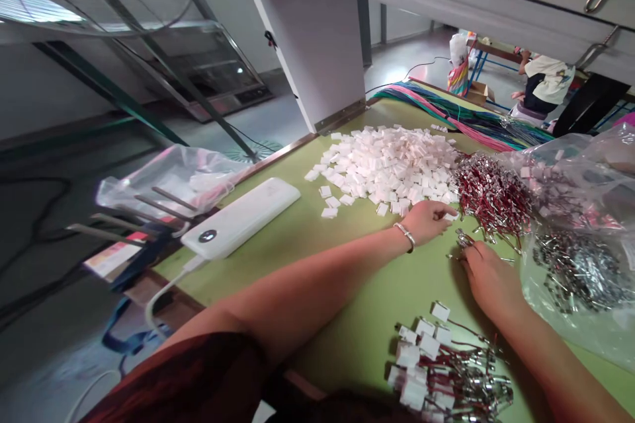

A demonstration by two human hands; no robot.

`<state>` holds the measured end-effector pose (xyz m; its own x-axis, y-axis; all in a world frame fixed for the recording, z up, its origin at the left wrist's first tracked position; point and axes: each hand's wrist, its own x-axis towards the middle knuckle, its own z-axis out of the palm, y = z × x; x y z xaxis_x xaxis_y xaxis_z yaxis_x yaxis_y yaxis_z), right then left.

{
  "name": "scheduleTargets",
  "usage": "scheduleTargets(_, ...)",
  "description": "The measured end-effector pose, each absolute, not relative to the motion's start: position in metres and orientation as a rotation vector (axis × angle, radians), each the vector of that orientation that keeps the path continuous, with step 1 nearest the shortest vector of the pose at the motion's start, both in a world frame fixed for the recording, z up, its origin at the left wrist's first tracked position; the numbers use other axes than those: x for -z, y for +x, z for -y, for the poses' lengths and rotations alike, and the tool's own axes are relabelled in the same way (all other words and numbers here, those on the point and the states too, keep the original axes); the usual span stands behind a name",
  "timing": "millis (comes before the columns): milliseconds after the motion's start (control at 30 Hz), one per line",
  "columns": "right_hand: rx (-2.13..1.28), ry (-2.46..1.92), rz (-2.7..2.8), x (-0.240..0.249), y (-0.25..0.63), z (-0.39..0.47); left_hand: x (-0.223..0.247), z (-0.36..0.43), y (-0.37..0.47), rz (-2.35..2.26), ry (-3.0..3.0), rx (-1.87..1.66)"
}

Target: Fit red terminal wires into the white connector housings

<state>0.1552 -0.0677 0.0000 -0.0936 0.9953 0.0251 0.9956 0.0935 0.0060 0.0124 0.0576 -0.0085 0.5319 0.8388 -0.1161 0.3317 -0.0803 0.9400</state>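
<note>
While both hands hover close together over the green table [377,304], we enter the grip as follows. Left hand [427,222]: thumb and fingers pinching a white housing [450,217]. Right hand [489,277], just nearer us and rightward: fingertips drawn together on metal-tipped leads [462,238]; exact count, we cannot tell.

Handling, in our judgement: hold the housing by its edges, leaving its ends uncovered; grasp the leads close behind the metal; keep both pieces squarely facing, and the thin wire unbent.

Appearance: housing small, blocky, bright white, partly hidden by fingers, openings too small to make out. Leads silvery at the ends, remainder mostly covered by the hand.

Beyond the left grip: a pile of loose white housings [391,162]. Beyond the right grip: a tangled red heap [491,195], silver-ended. Nearer us than either: a cluster of wired white blocks [414,370].
</note>
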Motion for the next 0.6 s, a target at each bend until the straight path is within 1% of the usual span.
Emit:
scheduleTargets(133, -0.209, -1.898, 2.066, -0.012, 0.166, 0.077, 0.008, -0.053, 0.015, -0.836, 1.226, -0.505)
scheduleTargets(267, -0.436, -1.862, 1.815, -0.019, 0.176, 0.083, 0.012, -0.044, 0.016, -0.695, 1.125, -0.466)
scheduleTargets(400, -0.394, -1.832, 1.803, -0.010, 0.179, 0.083, 0.013, -0.037, 0.016, -0.590, 1.139, -0.454)
scheduleTargets(600, -0.283, -1.797, 1.801, -0.006, 0.180, 0.082, 0.016, -0.036, 0.019, -0.636, 1.190, -0.492)
